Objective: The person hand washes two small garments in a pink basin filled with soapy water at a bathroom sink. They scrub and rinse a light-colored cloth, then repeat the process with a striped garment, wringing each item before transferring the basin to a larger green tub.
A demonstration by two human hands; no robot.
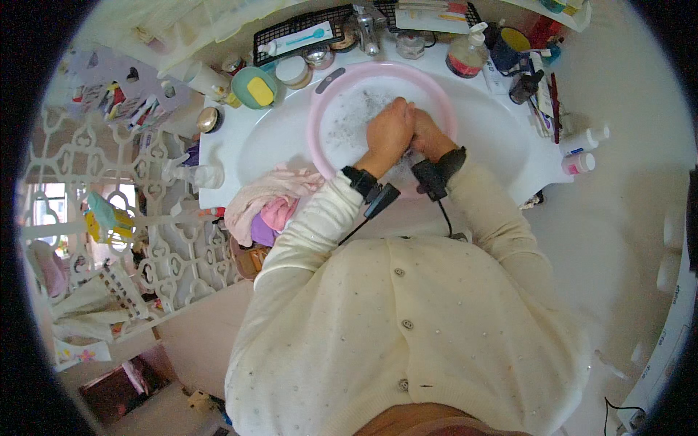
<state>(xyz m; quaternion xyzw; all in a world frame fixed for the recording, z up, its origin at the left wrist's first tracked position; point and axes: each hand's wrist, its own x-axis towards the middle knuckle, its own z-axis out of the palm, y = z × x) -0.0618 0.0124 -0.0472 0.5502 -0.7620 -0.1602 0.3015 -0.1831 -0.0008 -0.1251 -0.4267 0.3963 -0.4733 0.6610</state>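
A pink plastic basin (314, 117) with a grey-lined handle slot sits in the white washbasin (491, 125). White suds (351, 117) cover the water in it. Over the suds, my left hand (391, 129) and my right hand (429, 133) are pressed together with the fingers curled inward. Whatever may be between the palms is hidden from this angle. A black strap with a small device and cable circles each wrist. Behind the basin stands the chrome tap (368, 32).
At the left back are a green soap dish (242, 87) with a yellow bar of soap (260, 91) and a white-lidded jar (293, 72). A pump bottle (468, 52) and a dark cup (510, 49) stand at the right. Pink and purple cloths (272, 210) hang beside my left forearm.
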